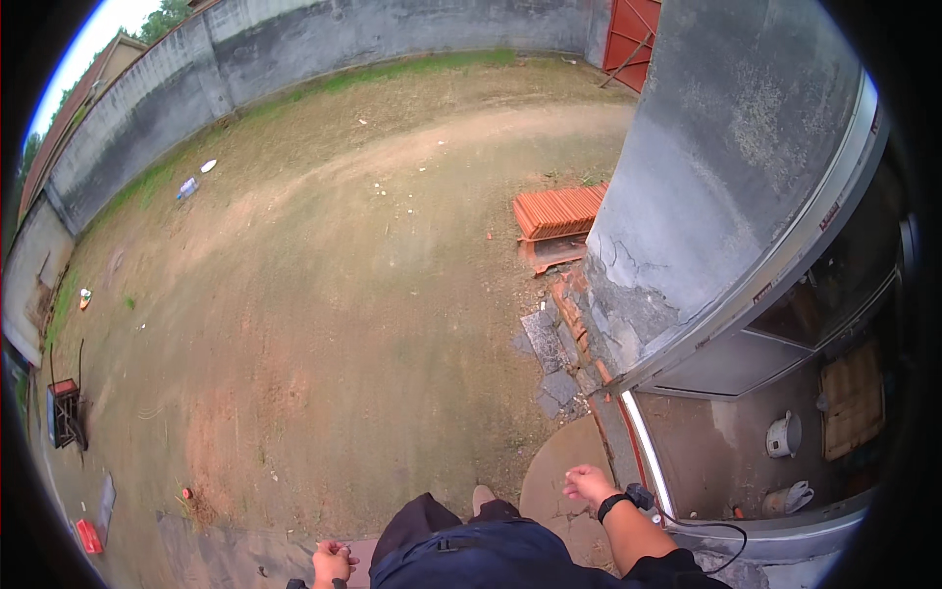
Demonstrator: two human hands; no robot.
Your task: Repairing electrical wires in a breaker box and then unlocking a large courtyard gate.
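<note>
We stand just outside the doorway threshold [643, 447] — walking, we judge. Right hand [587, 483] hangs empty beside it, fingers loosely curled; left hand [332, 563], well apart from it, fingers curled — contents unclear. Next: step in carefully.

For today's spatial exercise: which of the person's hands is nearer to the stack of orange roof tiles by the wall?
Right. The right hand is below the tiles, close to the wall side. The left hand is lower still and further left, beside the person's leg.
</note>
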